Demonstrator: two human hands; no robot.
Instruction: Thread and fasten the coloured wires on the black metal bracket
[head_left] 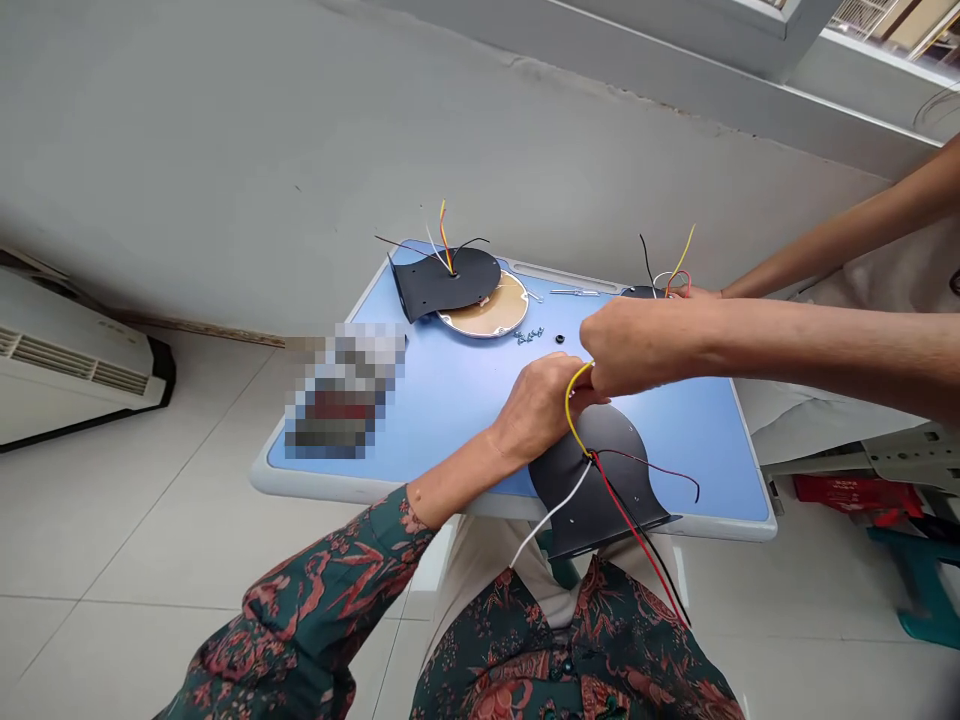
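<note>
A dark grey metal plate (611, 440) with a rounded end and a bent straight edge overhangs the near side of the table. Yellow (571, 405), white (551, 515), red, black and thin dark red wires come out of its central hole. The yellow wire curves up to where my two hands meet, and its end is hidden there. My left hand (536, 400) is closed at this wire, just above the plate's rounded end. From the right, my right hand (637, 345) pinches beside it, also closed on the yellow wire.
A similar wired plate (450, 280) rests over a round tan disc (487, 308) on the blue table (442, 400). Small screws (529, 336), a black ring (559, 339) and a metal rod (574, 292) lie nearby. A co-worker's hand (697, 292) touches another wired plate. A blurred patch (341, 395) covers the left.
</note>
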